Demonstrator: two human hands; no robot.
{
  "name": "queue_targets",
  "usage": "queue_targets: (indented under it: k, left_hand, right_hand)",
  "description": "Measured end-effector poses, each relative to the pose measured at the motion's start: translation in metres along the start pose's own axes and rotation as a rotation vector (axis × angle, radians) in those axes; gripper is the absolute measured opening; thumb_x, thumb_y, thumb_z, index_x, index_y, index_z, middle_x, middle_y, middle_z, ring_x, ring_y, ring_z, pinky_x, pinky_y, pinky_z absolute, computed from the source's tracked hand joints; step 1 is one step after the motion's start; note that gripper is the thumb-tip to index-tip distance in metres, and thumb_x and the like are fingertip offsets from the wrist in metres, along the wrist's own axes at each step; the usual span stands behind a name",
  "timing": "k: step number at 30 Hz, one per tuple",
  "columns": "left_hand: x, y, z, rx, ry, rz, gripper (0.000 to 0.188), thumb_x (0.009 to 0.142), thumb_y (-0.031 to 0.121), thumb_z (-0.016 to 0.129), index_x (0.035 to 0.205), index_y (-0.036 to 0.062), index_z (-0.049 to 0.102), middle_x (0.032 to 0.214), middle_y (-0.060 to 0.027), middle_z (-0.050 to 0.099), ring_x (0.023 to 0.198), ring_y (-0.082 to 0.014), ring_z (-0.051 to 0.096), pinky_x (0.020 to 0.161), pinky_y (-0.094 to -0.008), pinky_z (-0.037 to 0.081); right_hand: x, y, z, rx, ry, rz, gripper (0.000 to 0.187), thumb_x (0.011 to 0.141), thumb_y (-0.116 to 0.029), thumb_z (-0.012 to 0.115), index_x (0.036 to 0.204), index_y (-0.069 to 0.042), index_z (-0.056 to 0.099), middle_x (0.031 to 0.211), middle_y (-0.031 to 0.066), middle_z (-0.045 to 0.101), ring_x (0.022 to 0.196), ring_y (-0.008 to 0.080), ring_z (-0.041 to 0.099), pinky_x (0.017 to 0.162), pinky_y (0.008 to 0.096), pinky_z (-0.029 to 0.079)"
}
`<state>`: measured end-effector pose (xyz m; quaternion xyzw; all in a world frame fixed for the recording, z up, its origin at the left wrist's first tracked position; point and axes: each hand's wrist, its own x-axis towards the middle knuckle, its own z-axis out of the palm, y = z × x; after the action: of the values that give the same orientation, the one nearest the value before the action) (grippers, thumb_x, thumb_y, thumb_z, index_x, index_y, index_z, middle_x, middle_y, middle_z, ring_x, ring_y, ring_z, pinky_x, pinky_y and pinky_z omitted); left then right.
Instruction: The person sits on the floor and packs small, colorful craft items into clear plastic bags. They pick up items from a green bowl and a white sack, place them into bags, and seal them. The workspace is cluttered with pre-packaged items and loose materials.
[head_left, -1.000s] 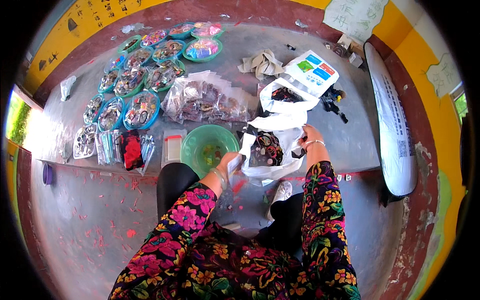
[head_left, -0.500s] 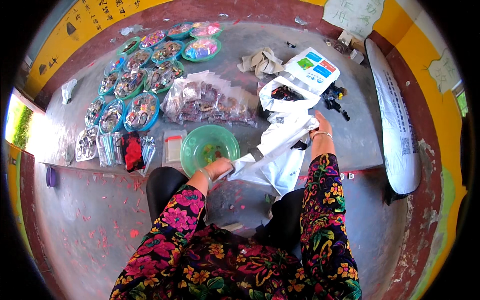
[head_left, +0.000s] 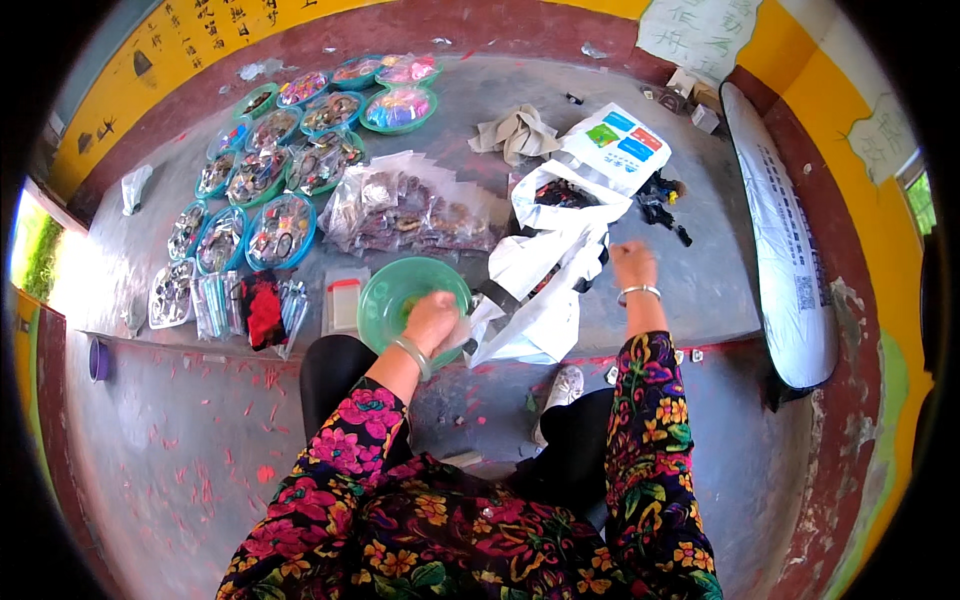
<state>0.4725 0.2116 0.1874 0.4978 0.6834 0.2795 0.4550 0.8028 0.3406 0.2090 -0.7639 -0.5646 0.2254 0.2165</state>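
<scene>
A pale green plastic basin point(head_left: 375, 310) sits before me at the platform's edge, with small coloured bits at its bottom. My left hand point(head_left: 432, 322) is over its right side, fingers curled closed, with a whitish translucent scrap beside them; what it grips is hidden. The white plastic bag point(head_left: 545, 330) lies beside the basin, its mouth spread and dark and reddish contents showing. To the right of this bag my right hand point(head_left: 634, 266) is raised in a loose fist, apart from the plastic. Whether the fist holds anything is hidden.
Several round baskets of small goods point(head_left: 283, 230) stand at the left. Clear packets of beads point(head_left: 410, 205) are piled behind the basin. A printed white sack point(head_left: 615, 145), a beige cloth point(head_left: 515, 133) and black pieces point(head_left: 660, 205) lie farther back. A long silver board-shaped cover point(head_left: 785, 240) leans at right.
My right hand has let go of the white bag and closed into a fist. My left hand has moved up over the basin. The bag has sunk and spread, and a shoe has come into view.
</scene>
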Motion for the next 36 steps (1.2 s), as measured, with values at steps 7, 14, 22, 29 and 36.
queue_targets:
  k: [7,14,22,29,36]
  left_hand:
    - [-0.002,0.077,0.028,0.723,-0.042,0.304,0.046,0.073,0.034,0.061,0.105,0.0008,0.056,0.107,-0.0206,0.056,0.093,-0.0339,0.057,0.077,-0.0386,0.047]
    - [0.053,0.031,0.044,0.551,-0.087,0.294,0.020,0.076,0.015,0.051,0.083,0.0011,0.064,0.084,-0.0205,0.062,0.074,-0.0345,0.060,0.068,-0.0427,0.048]
    - [0.106,0.000,-0.016,-0.319,-0.137,0.011,0.009,0.071,0.009,0.058,0.072,0.0007,0.063,0.065,0.0002,0.056,0.056,-0.0092,0.048,0.051,-0.0263,0.038]
    - [0.089,-0.012,-0.016,-0.288,-0.171,0.063,0.014,0.077,0.017,0.059,0.073,0.0033,0.062,0.063,0.0010,0.053,0.058,-0.0085,0.046,0.051,-0.0259,0.035]
    - [0.003,0.015,-0.030,-1.058,0.015,-0.270,0.031,0.086,0.033,0.049,0.086,0.0024,0.056,0.084,-0.0113,0.061,0.053,-0.0133,0.047,0.040,-0.0225,0.034]
  right_hand:
    - [-0.083,-0.061,0.033,0.025,-0.518,0.243,0.055,0.082,-0.045,0.054,0.071,0.009,0.057,0.061,0.0153,0.062,0.047,0.0219,0.061,0.042,0.0299,0.048]
    - [-0.055,-0.012,0.072,0.980,-0.581,0.573,0.021,0.078,-0.010,0.049,0.086,0.009,0.056,0.079,0.0185,0.062,0.064,0.0285,0.064,0.050,0.0352,0.053]
    - [-0.061,0.017,-0.034,0.556,-0.694,0.515,0.025,0.076,-0.015,0.053,0.093,0.004,0.053,0.081,0.0176,0.064,0.073,0.0279,0.065,0.063,0.0324,0.051]
    - [-0.072,0.039,-0.056,0.149,-0.522,0.358,0.017,0.073,-0.013,0.051,0.076,0.002,0.059,0.072,0.0152,0.064,0.060,0.0238,0.064,0.051,0.0335,0.049]
    - [-0.122,-0.028,-0.029,-0.129,0.149,-0.512,0.012,0.079,-0.019,0.055,0.078,-0.009,0.061,0.074,0.0174,0.060,0.067,0.0364,0.058,0.057,0.0417,0.047]
